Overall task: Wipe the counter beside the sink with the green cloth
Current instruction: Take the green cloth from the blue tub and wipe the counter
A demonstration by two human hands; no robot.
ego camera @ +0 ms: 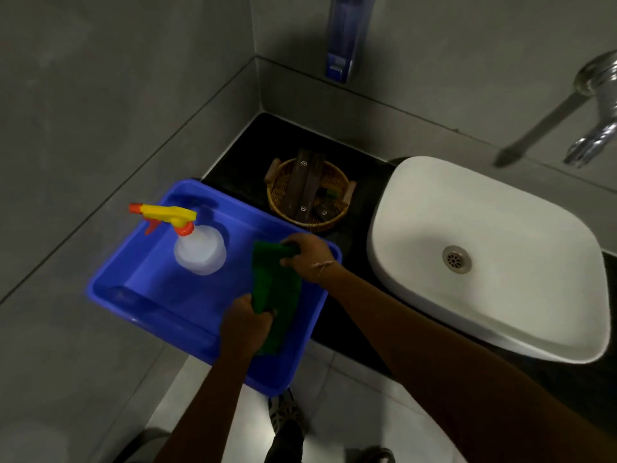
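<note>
Left hand (245, 320): closed around the near end of the green cloth (274, 292).
Right hand (304, 259): fingers pinched on the cloth's far end.
Cloth: stretched between both hands, above the blue tub (140, 282).
Tub: holds an upright spray bottle (199, 248); sits on the black desk (240, 155), overhanging its front edge.
Basket (309, 195): between tub and white sink (484, 255).
</note>
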